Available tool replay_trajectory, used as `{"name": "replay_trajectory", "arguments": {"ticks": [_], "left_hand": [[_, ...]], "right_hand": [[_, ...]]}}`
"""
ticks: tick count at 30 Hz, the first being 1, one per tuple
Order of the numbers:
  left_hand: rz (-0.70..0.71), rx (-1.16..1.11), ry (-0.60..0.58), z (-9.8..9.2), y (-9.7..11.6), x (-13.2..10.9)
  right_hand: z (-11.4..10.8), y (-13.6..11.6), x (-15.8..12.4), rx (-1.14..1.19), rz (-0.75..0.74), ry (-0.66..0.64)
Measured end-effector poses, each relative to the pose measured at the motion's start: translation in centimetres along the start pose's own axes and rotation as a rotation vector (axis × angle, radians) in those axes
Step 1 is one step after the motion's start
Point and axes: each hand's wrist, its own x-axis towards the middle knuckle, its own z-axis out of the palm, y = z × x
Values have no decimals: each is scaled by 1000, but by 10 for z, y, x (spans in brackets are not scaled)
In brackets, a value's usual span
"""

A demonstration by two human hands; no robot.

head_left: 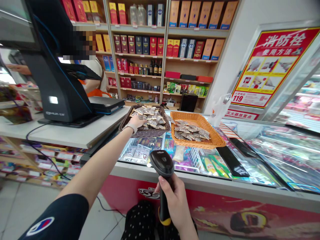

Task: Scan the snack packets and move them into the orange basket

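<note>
My left hand [137, 122] reaches forward and rests on small foil-wrapped packets [151, 117] piled in a dark brown wicker basket [145, 134]. I cannot tell whether its fingers grip a packet. A white watch strap circles that wrist. My right hand [177, 200] is closed around the black grip of a handheld barcode scanner [162, 162], which points up and forward. An orange wicker basket [200, 144] to the right of the dark one holds similar packets [191, 132].
Both baskets sit on a glass-topped display counter [275, 156] of packaged goods. A black POS terminal [60, 96] stands on the white counter [65, 133] at left. Behind it is a person in an orange apron [96, 90]. Shelves of boxed liquor [155, 46] fill the back wall.
</note>
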Motion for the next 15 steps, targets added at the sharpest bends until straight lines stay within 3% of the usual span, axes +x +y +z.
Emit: {"name": "replay_trajectory", "arguments": {"ticks": [3,7,12,15], "left_hand": [[75,-242,-2,-7,1,-10],[202,-688,-75,-5,11,-65],[291,-870,-127,29,18,-152],[269,-867,-167,55,10,-179]], "right_hand": [[-6,2,2,-9,9,11],[-16,0,1,-32,-7,41],[-30,-7,-6,-86,-32,90],[-37,-6,-11,-156,-28,106]]}}
